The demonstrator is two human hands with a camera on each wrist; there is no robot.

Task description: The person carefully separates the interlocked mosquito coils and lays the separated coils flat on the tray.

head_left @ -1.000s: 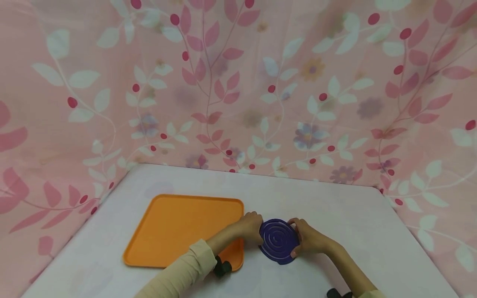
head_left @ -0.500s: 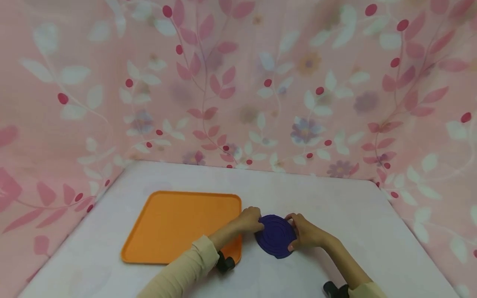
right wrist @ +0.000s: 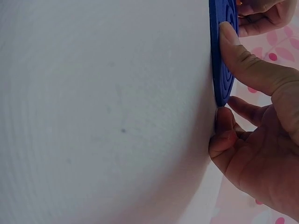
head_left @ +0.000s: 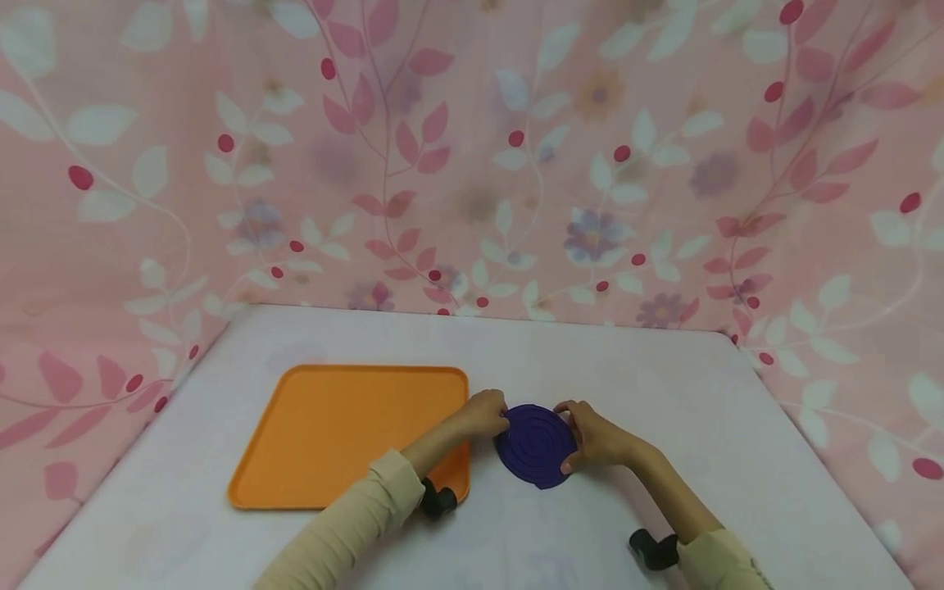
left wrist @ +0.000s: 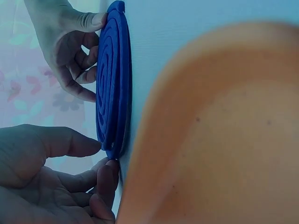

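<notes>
A flat, dark blue spiral coil (head_left: 534,447) lies on the white table to the right of an orange tray (head_left: 354,434). Its turns sit close together, and a loose end (left wrist: 117,6) shows at its edge in the left wrist view. My left hand (head_left: 484,414) pinches the coil's left edge between thumb and fingers. On the opposite side, my right hand (head_left: 599,436) grips the right edge, its thumb (right wrist: 229,35) and fingers set apart along the rim. The left hand's fingertips are partly hidden in the head view.
The white table (head_left: 612,533) extends around the coil and tray. Behind it hangs a pink flowered cloth (head_left: 472,164). A black wrist camera (head_left: 440,500) on the left arm hangs over the tray's near right corner; another black camera (head_left: 652,549) is on the right wrist.
The gaps between the coil's turns have closed, and it looks more compact. Both hands stay at its edges. The head view has shifted slightly, moving everything up and left in the picture.
</notes>
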